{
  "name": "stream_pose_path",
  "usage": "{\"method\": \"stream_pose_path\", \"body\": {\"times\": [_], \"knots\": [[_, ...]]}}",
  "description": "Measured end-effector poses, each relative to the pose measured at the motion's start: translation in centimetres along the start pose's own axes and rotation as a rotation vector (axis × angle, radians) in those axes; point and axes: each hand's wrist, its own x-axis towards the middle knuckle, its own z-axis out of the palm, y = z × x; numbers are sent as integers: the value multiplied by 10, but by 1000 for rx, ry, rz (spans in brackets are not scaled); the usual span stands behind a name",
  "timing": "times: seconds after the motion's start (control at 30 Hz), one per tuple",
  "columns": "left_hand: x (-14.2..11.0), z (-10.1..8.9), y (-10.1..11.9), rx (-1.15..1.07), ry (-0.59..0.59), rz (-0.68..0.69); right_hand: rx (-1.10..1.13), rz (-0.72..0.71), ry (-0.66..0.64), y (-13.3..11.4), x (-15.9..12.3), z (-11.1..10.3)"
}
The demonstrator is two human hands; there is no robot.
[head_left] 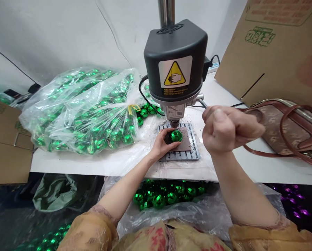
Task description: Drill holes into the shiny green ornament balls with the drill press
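Note:
My left hand (160,144) cups a shiny green mirror ball (176,136) and holds it on a brown pad (186,143) under the chuck (175,122) of a black benchtop drill press (175,59). The ball sits just below the chuck, and I cannot see whether the two touch. The pad lies on a slotted metal base plate (178,157). My right hand (230,129) is a closed fist around the thin metal feed lever (203,103) that runs from the side of the drill head.
A transparent plastic bag (85,111) full of green balls lies left of the drill, with several loose balls (145,112) behind it. More green balls (161,198) rest in plastic below the white table's front edge (93,170). A brown handbag (284,129) and cardboard (273,45) stand right.

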Motion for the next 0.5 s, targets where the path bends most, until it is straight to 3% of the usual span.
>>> {"method": "stream_pose_path", "body": {"times": [0.2, 0.3, 0.37, 0.5], "knots": [[-6, 1, 13, 40, 132, -22, -30, 297, 86, -7, 51, 34], [-31, -18, 32, 127, 159, 11, -44, 285, 68, -3, 62, 38], [-58, -39, 47, 177, 20, 38, -57, 319, 46, 1, 63, 37], [-126, -73, 58, 287, -563, 77, -75, 309, 67, 9, 62, 34]]}}
